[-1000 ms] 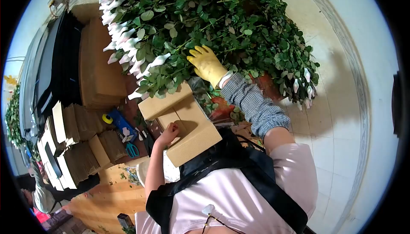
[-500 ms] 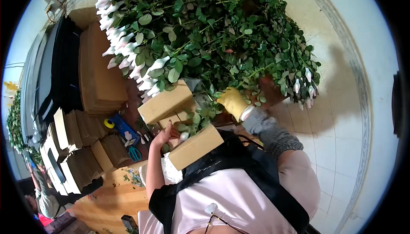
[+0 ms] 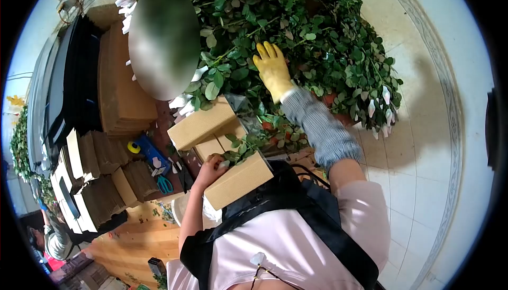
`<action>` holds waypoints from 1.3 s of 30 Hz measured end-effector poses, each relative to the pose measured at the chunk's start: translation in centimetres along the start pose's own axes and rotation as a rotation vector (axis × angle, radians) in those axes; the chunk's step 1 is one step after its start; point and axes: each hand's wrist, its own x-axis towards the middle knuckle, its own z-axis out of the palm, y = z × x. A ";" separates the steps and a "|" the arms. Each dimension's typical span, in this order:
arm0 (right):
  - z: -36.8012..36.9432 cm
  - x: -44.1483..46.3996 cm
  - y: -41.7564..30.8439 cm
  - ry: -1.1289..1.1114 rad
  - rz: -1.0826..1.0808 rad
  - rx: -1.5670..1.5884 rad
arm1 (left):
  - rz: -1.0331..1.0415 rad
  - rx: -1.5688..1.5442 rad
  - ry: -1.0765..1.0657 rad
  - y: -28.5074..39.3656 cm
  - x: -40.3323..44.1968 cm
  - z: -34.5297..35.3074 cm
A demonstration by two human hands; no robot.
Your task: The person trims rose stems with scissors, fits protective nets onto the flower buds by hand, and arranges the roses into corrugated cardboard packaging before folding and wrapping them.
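Your right glove (image 3: 274, 75) is yellow, and the sleeve (image 3: 320, 126) below it is grey with a fine pattern. The carton (image 3: 238, 180) nearest you is plain tan. Far ahead, the leaves (image 3: 338, 41) are mixed dark and paler green; the buds (image 3: 386, 95) at right look white with faint pink. To your left are black sheets (image 3: 87, 73), brown cardboard (image 3: 127, 83), a blue box (image 3: 152, 153) and teal-handled scissors (image 3: 165, 185). Your shirt (image 3: 280, 237) is pale pink, its strap (image 3: 337, 239) black. The floor tiles (image 3: 402, 184) at right are off-white.

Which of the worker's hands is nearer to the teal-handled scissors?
Left. The bare left hand is right of the scissors, at the brown cardboard box; the yellow-gloved right hand is farther, at the green leafy stems.
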 end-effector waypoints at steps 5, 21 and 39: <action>-2.7 3.7 -0.8 0.038 0.101 0.211 | -0.033 0.112 0.021 0.7 0.1 0.3; -1.3 8.7 -1.2 0.033 -0.192 0.334 | 0.064 0.083 0.091 -0.7 1.0 0.4; -6.0 -1.5 -2.6 -0.471 -0.046 0.158 | -0.023 0.040 0.053 0.1 0.3 0.4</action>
